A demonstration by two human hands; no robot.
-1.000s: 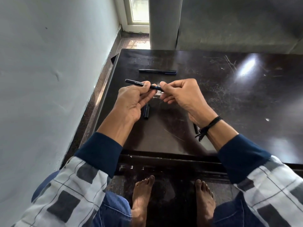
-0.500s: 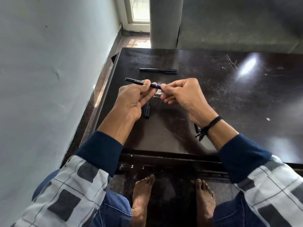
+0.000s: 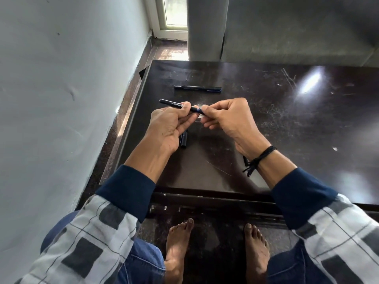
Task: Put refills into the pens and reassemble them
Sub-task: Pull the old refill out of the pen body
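My left hand (image 3: 170,126) grips a black pen barrel (image 3: 171,103) with white lettering, held level above the dark table (image 3: 276,124). My right hand (image 3: 227,117) pinches the barrel's right end between thumb and fingers; the part it pinches is hidden. A black pen cap (image 3: 184,138) lies on the table under my left hand. A complete black pen (image 3: 198,89) lies farther back, parallel to the held barrel. Another small dark piece (image 3: 244,160) shows beside my right wrist, mostly hidden.
A white wall (image 3: 61,99) runs close along the table's left edge. A grey pillar (image 3: 207,27) and grey wall stand behind the table. My bare feet (image 3: 217,253) are on the floor below the table's front edge.
Both hands stay at the same spot with the barrel. My right fingers have shifted slightly at the barrel's end, with the gap to my left hand much the same.
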